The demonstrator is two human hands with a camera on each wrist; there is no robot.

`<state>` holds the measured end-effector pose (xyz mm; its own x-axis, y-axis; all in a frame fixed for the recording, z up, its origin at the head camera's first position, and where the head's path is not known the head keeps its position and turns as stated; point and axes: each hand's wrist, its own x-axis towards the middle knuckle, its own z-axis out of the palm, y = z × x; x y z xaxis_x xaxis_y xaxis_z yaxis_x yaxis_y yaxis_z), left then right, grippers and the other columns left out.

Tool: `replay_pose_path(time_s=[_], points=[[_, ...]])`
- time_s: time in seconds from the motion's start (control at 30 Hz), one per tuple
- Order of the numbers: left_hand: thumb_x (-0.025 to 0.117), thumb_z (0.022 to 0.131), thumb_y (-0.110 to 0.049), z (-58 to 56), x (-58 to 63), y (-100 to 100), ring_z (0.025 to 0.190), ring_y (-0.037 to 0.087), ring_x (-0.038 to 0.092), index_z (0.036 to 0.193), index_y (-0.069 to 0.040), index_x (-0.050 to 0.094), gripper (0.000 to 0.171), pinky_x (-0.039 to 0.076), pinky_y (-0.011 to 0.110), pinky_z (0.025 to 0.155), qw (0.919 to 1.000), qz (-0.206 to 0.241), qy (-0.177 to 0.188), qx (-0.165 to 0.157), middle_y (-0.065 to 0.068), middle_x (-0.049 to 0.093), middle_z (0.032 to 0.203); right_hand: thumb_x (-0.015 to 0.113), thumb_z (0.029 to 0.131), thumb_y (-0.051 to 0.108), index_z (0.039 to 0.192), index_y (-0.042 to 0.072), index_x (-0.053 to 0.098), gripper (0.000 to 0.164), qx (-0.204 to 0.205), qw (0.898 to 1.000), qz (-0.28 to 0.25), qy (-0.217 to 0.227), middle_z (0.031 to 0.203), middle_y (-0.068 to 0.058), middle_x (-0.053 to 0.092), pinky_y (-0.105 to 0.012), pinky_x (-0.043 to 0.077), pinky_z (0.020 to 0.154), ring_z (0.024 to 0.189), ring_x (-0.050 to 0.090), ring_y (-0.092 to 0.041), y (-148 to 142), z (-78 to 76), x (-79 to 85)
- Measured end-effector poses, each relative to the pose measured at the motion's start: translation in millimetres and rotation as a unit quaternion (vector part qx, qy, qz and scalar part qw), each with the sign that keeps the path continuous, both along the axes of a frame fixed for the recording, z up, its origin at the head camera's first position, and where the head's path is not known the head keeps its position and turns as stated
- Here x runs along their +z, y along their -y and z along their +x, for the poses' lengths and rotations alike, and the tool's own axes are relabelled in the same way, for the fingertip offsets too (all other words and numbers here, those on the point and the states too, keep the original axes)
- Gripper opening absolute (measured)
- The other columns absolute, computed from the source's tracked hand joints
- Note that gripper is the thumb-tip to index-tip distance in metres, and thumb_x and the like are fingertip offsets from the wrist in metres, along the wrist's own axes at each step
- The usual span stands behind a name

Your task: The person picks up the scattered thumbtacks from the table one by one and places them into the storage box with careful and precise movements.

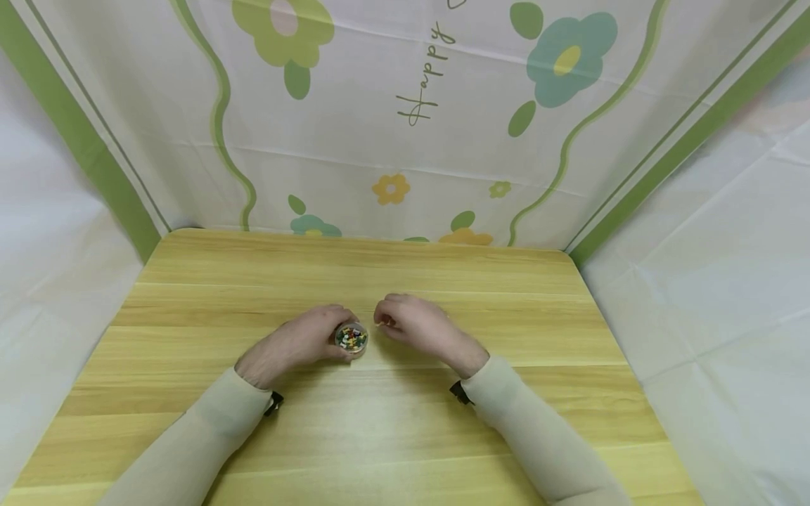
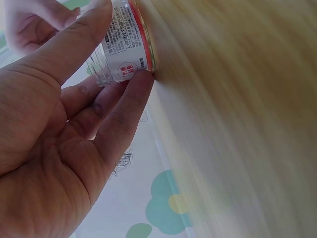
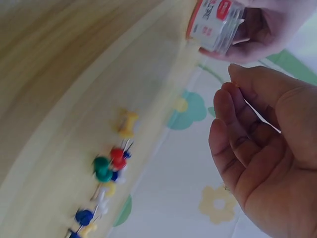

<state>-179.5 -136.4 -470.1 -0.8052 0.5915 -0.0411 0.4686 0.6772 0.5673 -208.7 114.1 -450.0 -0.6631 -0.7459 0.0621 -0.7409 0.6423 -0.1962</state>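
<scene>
My left hand [image 1: 310, 334] grips a small clear jar [image 2: 124, 42] with a white label and a red band low on its side. It stands upright on the table, lidless, thumb on one side and fingers round the other. Inside are many coloured push pins [image 1: 351, 338]. Just right of the jar, my right hand [image 1: 414, 325] pinches a tiny yellow-orange push pin between thumb and index fingertips [image 3: 233, 74], which mostly cover it. Beneath that hand, a loose row of push pins [image 3: 118, 157] in red, green, blue, white and yellow lies on the table, largely hidden in the head view.
The wooden table [image 1: 373, 436] has rounded far corners. A white cloth [image 1: 380, 140] printed with flowers hangs behind its far edge, and plain white cloth [image 1: 715, 281] drapes down at the sides. Dark bands [image 1: 462, 392] circle both wrists near the sleeves.
</scene>
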Motion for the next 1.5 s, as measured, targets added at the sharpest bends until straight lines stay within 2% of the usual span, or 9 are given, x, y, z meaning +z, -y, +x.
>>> replay_pose_path(time_s=[0.3, 0.8, 1.03, 1.27, 1.5], points=[[0.088, 0.083, -0.027, 0.8, 1.5, 0.7, 0.098, 0.018, 0.063, 0.121, -0.006, 0.068, 0.048, 0.054, 0.037, 0.088, 0.9999, 0.014, 0.009, -0.002, 0.002, 0.068, 0.110, 0.072, 0.098, 0.019, 0.112, 0.019, 0.076, 0.014, 0.020, 0.999, -0.028, 0.001, 0.106, 0.011, 0.067, -0.020, 0.052, 0.079, 0.092, 0.060, -0.003, 16.4, 6.8, 3.1], [0.086, 0.084, -0.035, 0.3, 1.0, 2.3, 0.082, 0.012, 0.053, 0.113, -0.011, 0.067, 0.042, 0.050, 0.032, 0.073, 0.9999, -0.010, -0.007, -0.004, 0.000, 0.064, 0.100, 0.075, 0.096, 0.021, 0.109, 0.021, 0.077, 0.013, 0.029, 0.999, 0.008, -0.012, 0.104, 0.011, 0.068, -0.019, 0.052, 0.081, 0.092, 0.061, -0.003, 36.7, 6.3, 0.0], [0.087, 0.083, -0.031, 0.4, 0.6, 1.7, 0.091, 0.015, 0.060, 0.119, -0.008, 0.067, 0.047, 0.054, 0.036, 0.082, 1.0000, -0.005, -0.003, -0.003, 0.001, 0.067, 0.108, 0.074, 0.097, 0.020, 0.113, 0.020, 0.077, 0.017, 0.022, 1.000, -0.002, 0.013, 0.108, 0.009, 0.070, -0.020, 0.053, 0.079, 0.093, 0.062, -0.004, 29.3, 2.9, 5.5], [0.089, 0.080, -0.028, 1.2, -0.5, 0.4, 0.102, 0.020, 0.064, 0.122, -0.007, 0.067, 0.052, 0.053, 0.040, 0.093, 1.0000, -0.002, -0.002, 0.002, 0.004, 0.068, 0.113, 0.074, 0.096, 0.016, 0.114, 0.016, 0.077, 0.019, 0.009, 1.000, 0.002, 0.024, 0.108, 0.006, 0.070, -0.025, 0.055, 0.077, 0.093, 0.065, -0.009, 7.8, -9.3, 19.1], [0.089, 0.079, -0.028, 1.9, -0.1, 1.0, 0.105, 0.021, 0.063, 0.124, -0.006, 0.067, 0.054, 0.052, 0.041, 0.096, 1.0000, -0.001, -0.003, 0.002, 0.005, 0.068, 0.116, 0.074, 0.096, 0.018, 0.116, 0.017, 0.076, 0.020, -0.006, 0.999, 0.037, 0.037, 0.110, 0.007, 0.070, -0.027, 0.055, 0.080, 0.096, 0.065, -0.008, -10.2, -22.7, 26.5]])
